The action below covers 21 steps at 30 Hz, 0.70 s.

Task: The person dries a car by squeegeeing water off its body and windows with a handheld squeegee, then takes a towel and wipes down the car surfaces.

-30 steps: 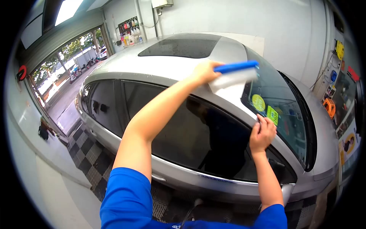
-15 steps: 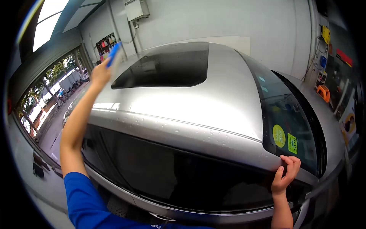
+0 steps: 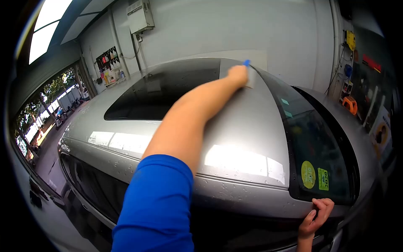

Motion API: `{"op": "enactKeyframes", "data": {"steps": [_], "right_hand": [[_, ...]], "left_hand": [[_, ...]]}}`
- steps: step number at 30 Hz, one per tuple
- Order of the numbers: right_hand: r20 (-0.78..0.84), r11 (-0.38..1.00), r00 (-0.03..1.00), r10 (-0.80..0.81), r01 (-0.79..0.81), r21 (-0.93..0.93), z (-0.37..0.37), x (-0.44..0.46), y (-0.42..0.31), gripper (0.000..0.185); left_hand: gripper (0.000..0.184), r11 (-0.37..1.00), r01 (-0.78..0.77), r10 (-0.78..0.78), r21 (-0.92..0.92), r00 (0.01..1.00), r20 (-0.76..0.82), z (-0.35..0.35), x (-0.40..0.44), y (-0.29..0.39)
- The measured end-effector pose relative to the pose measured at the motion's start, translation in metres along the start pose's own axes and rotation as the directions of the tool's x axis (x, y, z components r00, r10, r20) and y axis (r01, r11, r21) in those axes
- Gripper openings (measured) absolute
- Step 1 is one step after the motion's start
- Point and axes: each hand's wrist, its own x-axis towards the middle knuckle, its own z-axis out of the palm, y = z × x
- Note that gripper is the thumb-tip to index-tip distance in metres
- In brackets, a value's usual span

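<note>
A silver car's roof (image 3: 243,136) fills the middle of the head view, with water drops along its near side. My left hand (image 3: 237,76) reaches across it toward the far windshield corner. Its fingers are closed around a blue-handled squeegee (image 3: 251,77), whose pale blade meets the roof. Part of the handle is hidden in the hand. By the near lower corner of the windshield (image 3: 317,138), my right hand (image 3: 315,218) rests against the pillar edge, fingers loosely bent, thumb apart, holding nothing.
The dark sunroof (image 3: 168,90) lies left of my forearm. Two stickers, one a round yellow sticker (image 3: 308,174), are on the windshield. Behind the car stands a white wall (image 3: 235,29) with a mounted box (image 3: 140,17). An orange stool (image 3: 349,105) is at the right.
My left hand has swung the squeegee from raised at the left across to the roof's far right side. The view has shifted. My right hand stays by the windshield corner.
</note>
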Motion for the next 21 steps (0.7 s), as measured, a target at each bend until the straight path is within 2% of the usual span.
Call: {"op": "enactKeyframes", "data": {"steps": [2,3,5,6,7,8,9,10,11,12,13,14,15,16,17,18,19,21], "right_hand": [[-0.009,1.0,1.0,0.013,-0.013,0.015,-0.001,0.001,-0.007,0.026],[-0.015,1.0,1.0,0.013,-0.012,0.029,-0.001,0.003,-0.009,0.026],[-0.022,0.999,1.0,0.016,-0.015,0.031,0.001,0.0,-0.004,0.025],[-0.017,0.996,0.998,0.066,-0.065,0.055,0.001,-0.001,-0.008,0.025],[0.005,0.995,0.997,0.078,-0.078,0.054,0.0,-0.001,-0.006,0.025],[-0.01,0.998,0.999,0.046,-0.046,0.034,0.002,-0.003,-0.002,0.025],[-0.023,1.0,1.0,0.013,-0.012,0.01,0.004,-0.004,0.004,0.025],[-0.026,1.0,1.0,0.001,-0.001,0.011,0.006,-0.004,0.006,0.025],[-0.03,1.0,1.0,-0.004,0.005,0.003,0.006,-0.005,0.007,0.025],[-0.028,1.0,1.0,-0.008,0.008,0.004,0.006,-0.004,0.007,0.025],[-0.047,0.999,0.998,-0.039,0.04,0.019,0.008,-0.004,0.009,0.022],[-0.057,0.999,0.998,-0.007,0.009,0.039,0.01,-0.004,0.015,0.022],[-0.072,0.998,0.997,0.031,-0.027,0.052,0.012,-0.005,0.024,0.021],[-0.129,0.983,0.979,0.155,-0.166,-0.081,0.02,-0.007,0.034,0.022],[-0.273,0.98,0.942,0.194,-0.198,0.01,0.034,0.009,-0.021,0.024],[-0.278,0.988,0.952,0.13,-0.099,0.122,0.042,0.023,-0.077,0.025],[-0.285,0.971,0.956,0.074,-0.003,0.24,0.054,0.03,-0.132,0.027],[-0.215,0.879,0.976,-0.024,0.123,0.461,0.081,0.039,-0.243,0.03]], "left_hand": [[0.024,0.976,0.166,-0.154,0.14,0.984,-0.093,-0.046,-0.007,-0.109],[0.025,0.94,0.295,-0.278,0.17,0.953,-0.119,-0.076,-0.027,-0.162],[0.038,0.849,0.495,-0.466,0.184,0.867,-0.18,-0.129,-0.085,-0.303],[0.042,0.831,0.513,-0.455,0.214,0.849,-0.269,-0.154,-0.133,-0.374],[0.038,0.748,0.617,-0.562,0.246,0.785,-0.259,-0.193,-0.191,-0.411],[0.039,0.621,0.73,-0.669,0.286,0.683,-0.294,-0.223,-0.243,-0.476],[0.038,0.443,0.848,-0.729,0.291,0.529,-0.434,-0.254,-0.295,-0.47],[0.036,0.37,0.87,-0.755,0.326,0.486,-0.44,-0.282,-0.327,-0.492],[0.035,0.375,0.876,-0.734,0.304,0.481,-0.48,-0.304,-0.345,-0.488],[0.033,0.428,0.847,-0.677,0.317,0.532,-0.509,-0.313,-0.352,-0.491],[0.035,0.592,0.754,-0.519,0.284,0.626,-0.582,-0.307,-0.348,-0.483],[0.038,0.772,0.579,-0.384,0.262,0.754,-0.533,-0.298,-0.335,-0.449],[0.043,0.895,0.389,-0.229,0.216,0.82,-0.525,-0.281,-0.316,-0.405],[0.046,0.98,0.154,-0.071,0.127,0.864,-0.499,-0.263,-0.297,-0.354],[0.047,0.991,-0.108,0.058,-0.082,0.883,-0.465,-0.246,-0.282,-0.302],[0.046,0.927,-0.239,0.123,-0.29,0.922,-0.366,-0.231,-0.277,-0.245],[0.044,0.886,-0.297,0.229,-0.356,0.948,-0.221,-0.221,-0.279,-0.196],[0.045,0.737,-0.457,0.455,-0.498,0.88,-0.135,-0.202,-0.286,-0.137]]}}
